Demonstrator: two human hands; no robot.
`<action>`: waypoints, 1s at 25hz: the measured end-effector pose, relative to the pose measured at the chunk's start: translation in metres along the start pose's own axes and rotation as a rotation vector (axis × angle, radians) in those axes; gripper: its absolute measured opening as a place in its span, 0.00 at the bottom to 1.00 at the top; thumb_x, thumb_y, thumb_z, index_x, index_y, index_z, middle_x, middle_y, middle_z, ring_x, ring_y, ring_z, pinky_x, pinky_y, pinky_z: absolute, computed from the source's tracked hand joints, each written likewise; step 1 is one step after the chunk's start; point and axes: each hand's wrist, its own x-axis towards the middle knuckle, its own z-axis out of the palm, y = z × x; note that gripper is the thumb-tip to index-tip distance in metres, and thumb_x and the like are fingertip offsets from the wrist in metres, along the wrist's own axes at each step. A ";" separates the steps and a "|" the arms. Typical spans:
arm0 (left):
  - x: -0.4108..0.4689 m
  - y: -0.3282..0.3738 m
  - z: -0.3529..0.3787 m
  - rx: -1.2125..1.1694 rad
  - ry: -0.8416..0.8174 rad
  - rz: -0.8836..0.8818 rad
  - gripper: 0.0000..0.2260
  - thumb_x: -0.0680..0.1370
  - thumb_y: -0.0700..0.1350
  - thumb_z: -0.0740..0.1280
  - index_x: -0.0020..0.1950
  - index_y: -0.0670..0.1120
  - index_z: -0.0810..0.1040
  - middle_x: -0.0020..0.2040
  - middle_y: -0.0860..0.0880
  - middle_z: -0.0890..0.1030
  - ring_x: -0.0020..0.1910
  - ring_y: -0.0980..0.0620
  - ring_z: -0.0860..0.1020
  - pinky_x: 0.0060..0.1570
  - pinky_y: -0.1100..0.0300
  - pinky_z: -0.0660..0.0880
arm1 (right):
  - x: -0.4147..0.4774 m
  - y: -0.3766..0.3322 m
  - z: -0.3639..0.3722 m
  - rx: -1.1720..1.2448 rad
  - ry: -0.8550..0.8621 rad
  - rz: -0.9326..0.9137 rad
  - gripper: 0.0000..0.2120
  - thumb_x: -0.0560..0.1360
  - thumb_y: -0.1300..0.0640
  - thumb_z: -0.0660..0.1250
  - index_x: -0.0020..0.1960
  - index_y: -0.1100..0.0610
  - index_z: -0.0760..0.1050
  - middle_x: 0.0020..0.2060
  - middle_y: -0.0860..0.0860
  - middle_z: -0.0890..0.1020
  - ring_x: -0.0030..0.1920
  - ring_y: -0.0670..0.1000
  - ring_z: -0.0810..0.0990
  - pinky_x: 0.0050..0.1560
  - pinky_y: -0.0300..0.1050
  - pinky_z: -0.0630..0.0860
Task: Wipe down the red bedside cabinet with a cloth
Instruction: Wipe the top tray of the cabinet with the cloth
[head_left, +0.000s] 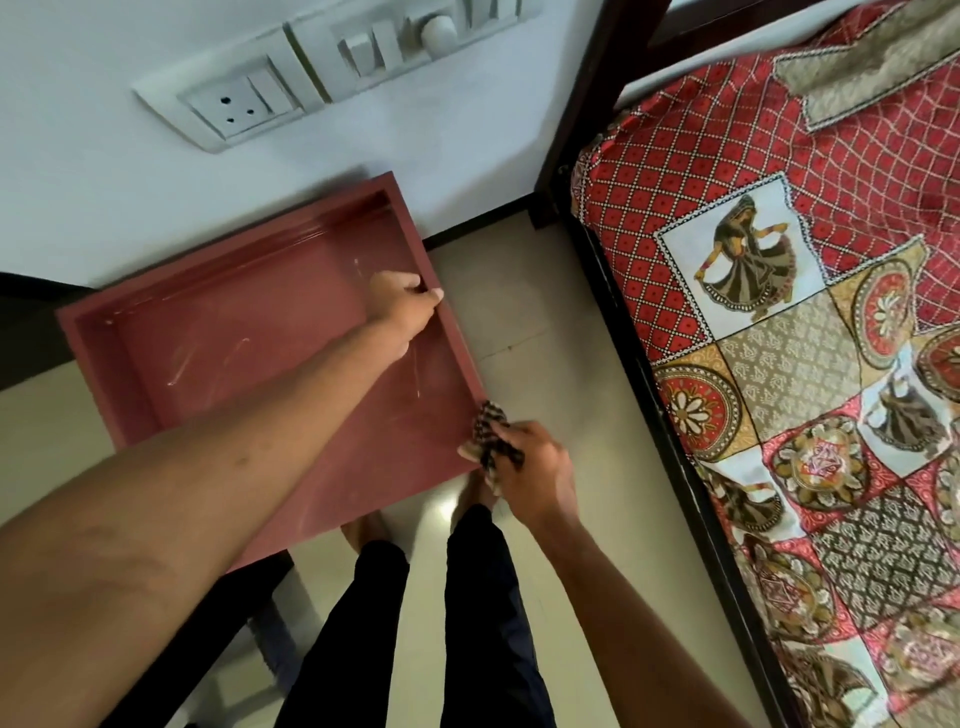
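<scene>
1. Red cabinet (249, 364) stands against the wall (104, 197), near the bed (779, 374).
2. Our left hand (405, 306) curls over its right rim.
3. Our right hand (535, 467) clutches the checked cloth (491, 439) at its near right corner.

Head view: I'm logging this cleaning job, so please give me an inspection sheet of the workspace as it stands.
Surface: red cabinet top, recessed inside a raised rim, with pale streaks on it.
Job's things: checked cloth, bunched at the cabinet's near right corner.
Clutter: nothing seen.
Grippers: left hand grips the cabinet's right rim; right hand holds the cloth.
Cables: nothing seen.
Surroundings: white wall with a switch and socket panel behind the cabinet; bed with a patterned cover to the right; pale tiled floor between them.
</scene>
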 end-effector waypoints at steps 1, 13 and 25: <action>-0.001 -0.002 0.002 -0.009 -0.002 -0.016 0.18 0.72 0.42 0.76 0.60 0.38 0.80 0.54 0.41 0.83 0.52 0.46 0.83 0.58 0.47 0.80 | -0.004 0.005 0.000 -0.017 -0.002 -0.008 0.19 0.72 0.55 0.62 0.61 0.46 0.79 0.52 0.46 0.82 0.43 0.52 0.85 0.48 0.52 0.82; -0.018 0.007 0.002 -0.046 0.014 -0.042 0.22 0.73 0.39 0.75 0.65 0.38 0.77 0.53 0.43 0.82 0.45 0.49 0.83 0.57 0.50 0.80 | -0.008 0.011 0.000 0.009 0.077 0.049 0.20 0.72 0.62 0.66 0.61 0.47 0.81 0.58 0.46 0.82 0.55 0.50 0.82 0.60 0.44 0.77; -0.032 -0.005 0.005 -0.192 -0.032 -0.060 0.18 0.75 0.31 0.70 0.65 0.32 0.75 0.52 0.41 0.79 0.41 0.52 0.80 0.53 0.55 0.81 | -0.001 -0.002 0.006 -0.068 0.134 -0.079 0.20 0.72 0.64 0.68 0.62 0.52 0.81 0.53 0.50 0.82 0.49 0.56 0.82 0.51 0.50 0.79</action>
